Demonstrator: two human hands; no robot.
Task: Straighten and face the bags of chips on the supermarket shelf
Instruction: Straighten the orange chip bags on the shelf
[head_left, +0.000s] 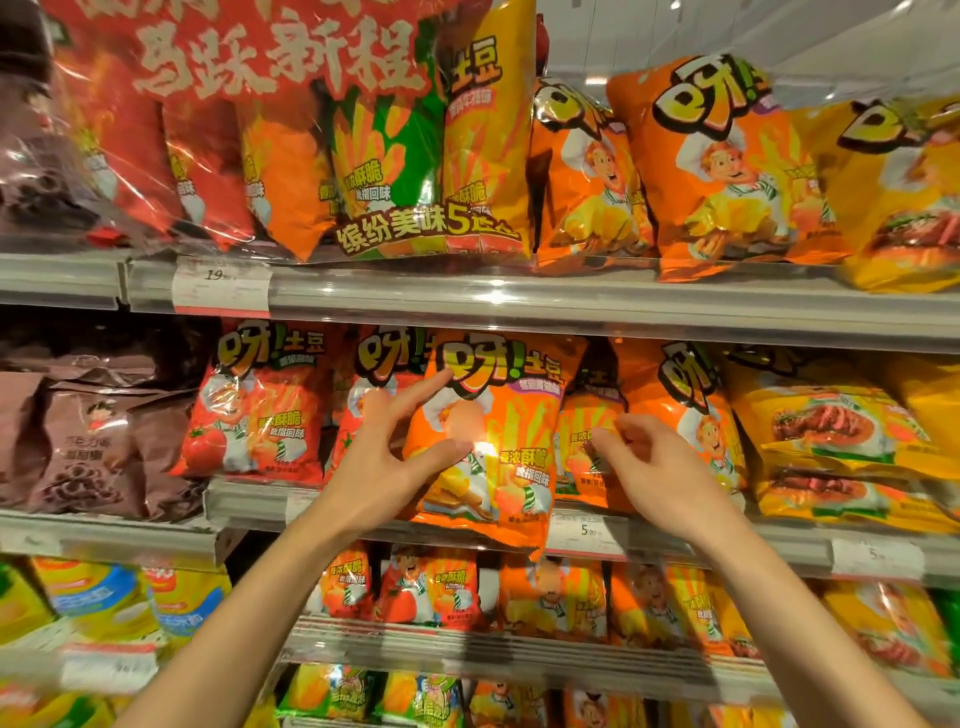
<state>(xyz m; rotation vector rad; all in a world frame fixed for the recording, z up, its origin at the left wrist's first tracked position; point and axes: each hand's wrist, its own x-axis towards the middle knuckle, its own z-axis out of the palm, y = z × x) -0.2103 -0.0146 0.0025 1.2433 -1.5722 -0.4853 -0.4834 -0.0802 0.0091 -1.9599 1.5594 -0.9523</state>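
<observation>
**Fig.: Both hands at an orange chip bag, middle shelf**

Landmark: orange chip bag (506, 436), upright, front facing out, standing on the middle shelf (363, 512); its lower edge hangs over the shelf's front rail. Left hand (387, 460) at the bag's left edge, fingers spread open, index tip and thumb touching the bag front, nothing gripped. Right hand (657, 470) just right of the bag, fingers loosely curled, tips at a second orange bag (584, 441) set further back; grip there cannot be told. Red bag (262, 410) stands left of the landmark, yellow bags (831, 431) well to its right. Price tag (589, 532) on the rail below the bag's right corner.
</observation>
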